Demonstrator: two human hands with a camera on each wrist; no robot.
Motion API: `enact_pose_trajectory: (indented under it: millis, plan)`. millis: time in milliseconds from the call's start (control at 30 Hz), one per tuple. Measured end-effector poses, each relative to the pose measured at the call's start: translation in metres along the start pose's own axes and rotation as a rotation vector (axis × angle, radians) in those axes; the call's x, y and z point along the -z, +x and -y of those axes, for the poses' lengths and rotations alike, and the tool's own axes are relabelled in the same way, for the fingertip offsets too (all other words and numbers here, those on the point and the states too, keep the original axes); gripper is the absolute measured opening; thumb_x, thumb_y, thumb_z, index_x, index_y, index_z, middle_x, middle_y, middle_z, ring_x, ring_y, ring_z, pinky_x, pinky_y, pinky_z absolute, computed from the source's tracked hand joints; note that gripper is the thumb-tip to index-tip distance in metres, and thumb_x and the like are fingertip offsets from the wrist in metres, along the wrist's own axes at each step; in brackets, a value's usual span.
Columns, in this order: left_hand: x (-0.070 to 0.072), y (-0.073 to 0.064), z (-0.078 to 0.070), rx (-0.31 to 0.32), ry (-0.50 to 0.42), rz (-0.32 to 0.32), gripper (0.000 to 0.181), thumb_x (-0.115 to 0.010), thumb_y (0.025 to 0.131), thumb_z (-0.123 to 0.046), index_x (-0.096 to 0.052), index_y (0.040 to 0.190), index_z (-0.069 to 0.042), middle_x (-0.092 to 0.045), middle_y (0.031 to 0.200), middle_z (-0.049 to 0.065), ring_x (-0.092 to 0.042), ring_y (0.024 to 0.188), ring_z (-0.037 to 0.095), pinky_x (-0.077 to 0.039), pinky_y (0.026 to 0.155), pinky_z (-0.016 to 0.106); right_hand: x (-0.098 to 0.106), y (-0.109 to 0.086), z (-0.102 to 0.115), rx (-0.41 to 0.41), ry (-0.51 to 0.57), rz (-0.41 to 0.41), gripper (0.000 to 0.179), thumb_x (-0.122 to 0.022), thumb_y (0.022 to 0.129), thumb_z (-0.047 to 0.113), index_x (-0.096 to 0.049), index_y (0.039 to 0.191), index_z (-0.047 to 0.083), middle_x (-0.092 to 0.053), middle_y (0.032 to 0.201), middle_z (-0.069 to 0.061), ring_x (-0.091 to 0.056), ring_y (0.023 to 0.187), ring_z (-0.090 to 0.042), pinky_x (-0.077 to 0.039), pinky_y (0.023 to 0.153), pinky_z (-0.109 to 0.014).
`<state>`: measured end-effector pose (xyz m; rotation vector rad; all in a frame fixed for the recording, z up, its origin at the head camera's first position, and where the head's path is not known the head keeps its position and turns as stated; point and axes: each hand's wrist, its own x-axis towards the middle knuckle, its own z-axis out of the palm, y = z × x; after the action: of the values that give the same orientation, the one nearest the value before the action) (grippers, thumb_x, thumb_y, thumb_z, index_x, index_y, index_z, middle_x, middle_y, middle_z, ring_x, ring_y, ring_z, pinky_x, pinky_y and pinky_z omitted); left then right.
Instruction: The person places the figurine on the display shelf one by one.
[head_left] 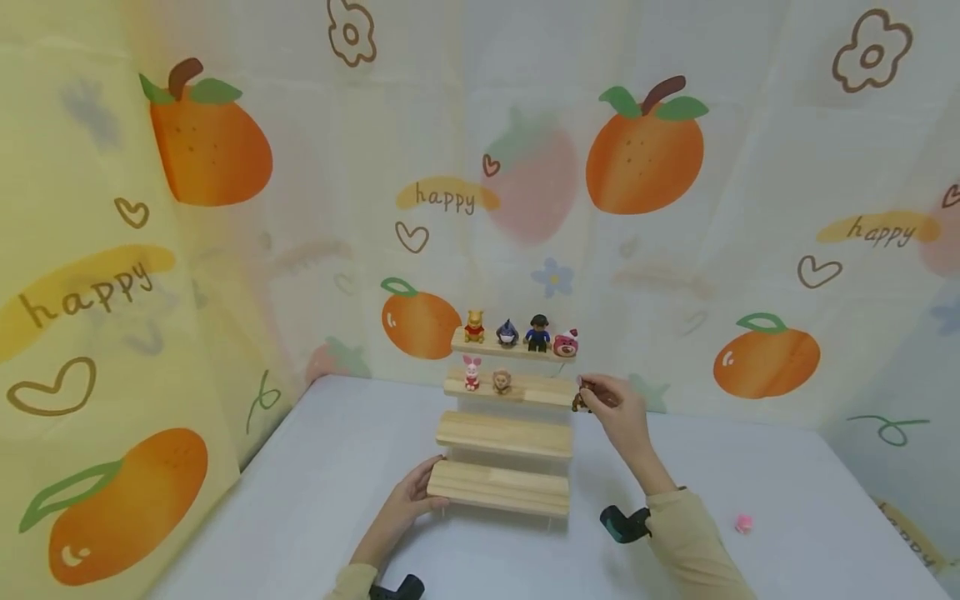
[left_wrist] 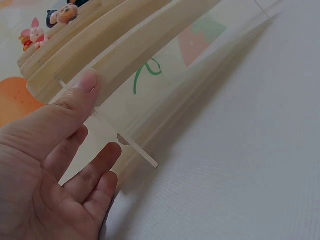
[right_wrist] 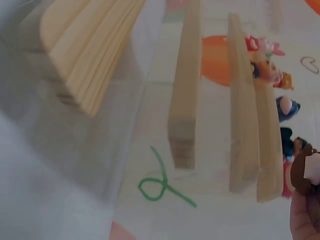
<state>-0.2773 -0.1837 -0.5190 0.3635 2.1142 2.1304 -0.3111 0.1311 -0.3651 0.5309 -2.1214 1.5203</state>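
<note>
A tiered display stand (head_left: pixel 504 433) has wooden steps on clear supports. My left hand (head_left: pixel 408 502) grips the left end of its lowest step, the thumb (left_wrist: pixel 82 92) on the front side and the other fingers curled by the clear side panel. At the right end of the second step from the top, my right hand (head_left: pixel 618 408) pinches a small brown figurine (head_left: pixel 579 402); in the right wrist view only part of the brown figurine (right_wrist: pixel 301 170) shows, at the right edge. On that step stand a pink piglet figurine (head_left: pixel 471 375) and a tan lion-like figurine (head_left: pixel 501 382).
The top step holds a yellow bear (head_left: pixel 474 327), a blue-grey donkey (head_left: pixel 507 334), a dark-haired figure in blue (head_left: pixel 537 332) and a pink bear (head_left: pixel 566 342). A small pink object (head_left: pixel 743 523) lies on the white table (head_left: pixel 780 475) at right. A printed cloth (head_left: pixel 525 275) hangs behind.
</note>
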Motion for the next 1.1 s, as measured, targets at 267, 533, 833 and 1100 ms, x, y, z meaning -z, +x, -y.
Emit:
enact_pose_trajectory:
  millis: [267, 533, 833, 1100]
  plan:
    - [-0.002, 0.000, 0.003, 0.005, 0.005, -0.012, 0.076, -0.072, 0.075, -0.017, -0.030, 0.137, 0.001, -0.033, 0.136, 0.023, -0.040, 0.119, 0.032, -0.038, 0.096, 0.035, -0.024, 0.012, -0.013, -0.010, -0.004, -0.057, 0.019, -0.064, 0.080, -0.002, -0.063, 0.098, -0.008, -0.063, 0.084, -0.018, -0.059, 0.070, -0.018, -0.050, 0.062, -0.015]
    - [-0.001, 0.000, 0.004, 0.010, 0.027, -0.030, 0.078, -0.073, 0.073, -0.019, -0.031, 0.136, 0.000, -0.034, 0.136, 0.022, -0.042, 0.118, 0.031, -0.038, 0.095, 0.036, -0.040, 0.016, -0.023, -0.082, -0.086, -0.039, 0.021, -0.065, 0.079, -0.001, -0.064, 0.100, -0.005, -0.063, 0.085, -0.014, -0.060, 0.073, -0.026, -0.053, 0.066, -0.027]
    - [0.000, 0.000, 0.001, 0.013, 0.030, -0.034, 0.080, -0.074, 0.073, -0.020, -0.031, 0.136, 0.001, -0.034, 0.136, 0.021, -0.041, 0.118, 0.030, -0.038, 0.095, 0.035, -0.058, 0.023, -0.018, -0.128, -0.023, -0.034, 0.026, -0.066, 0.079, 0.000, -0.062, 0.105, -0.003, -0.063, 0.088, -0.017, -0.060, 0.082, -0.028, -0.053, 0.071, -0.032]
    - [0.001, -0.002, 0.000, 0.006, 0.014, -0.021, 0.077, -0.072, 0.075, -0.019, -0.030, 0.137, 0.001, -0.034, 0.136, 0.021, -0.041, 0.118, 0.030, -0.039, 0.095, 0.034, -0.066, 0.025, -0.018, -0.191, -0.037, -0.040, 0.033, -0.067, 0.080, 0.007, -0.059, 0.111, 0.000, -0.063, 0.089, -0.015, -0.060, 0.083, -0.027, -0.053, 0.070, -0.034]
